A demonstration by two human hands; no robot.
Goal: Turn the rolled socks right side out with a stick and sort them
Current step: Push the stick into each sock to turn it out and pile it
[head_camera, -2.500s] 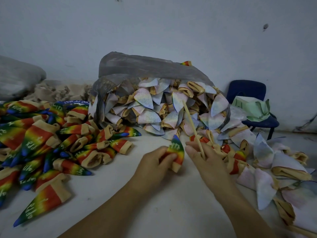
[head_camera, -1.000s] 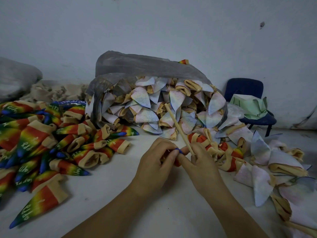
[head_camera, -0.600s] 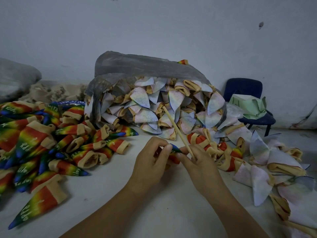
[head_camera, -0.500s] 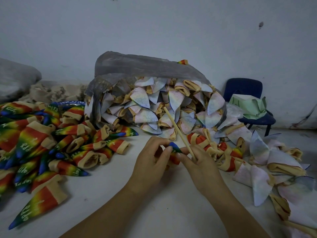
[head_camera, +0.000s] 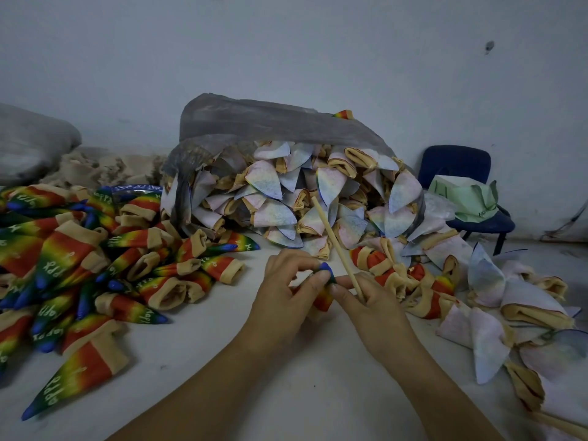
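A: Hands first, quick.
B: Left hand [head_camera: 286,300] pinches the rainbow sock [head_camera: 323,302] near its blue toe tip, thumb and fingers curled on it. Right hand [head_camera: 372,308] is closed round the wooden stick [head_camera: 334,240], and one of its fingers also touches the sock.
A: Stick angle?
B: It tilts up and away to the left, and the top end is in front of the bag's socks. The lower end is hidden in the right hand, so I can't tell if it's inside the sock.
A: Where's the sock?
B: Between both hands, just above the white surface [head_camera: 222,370], centre of the view. Most of it is covered by fingers.
A: The piles?
B: A pile of rainbow socks [head_camera: 63,259] lies spread on the left, with tan cuffs and lettering. A clear plastic bag [head_camera: 270,122] lies on its side behind the hands, with pale inside-out socks [head_camera: 273,186] spilling from its mouth. More pale ones trail down the right side. A few rolled socks [head_camera: 397,276], red and tan, lie just beside the right hand.
A: Background?
B: A blue chair [head_camera: 458,167] stands at the far right against the wall.
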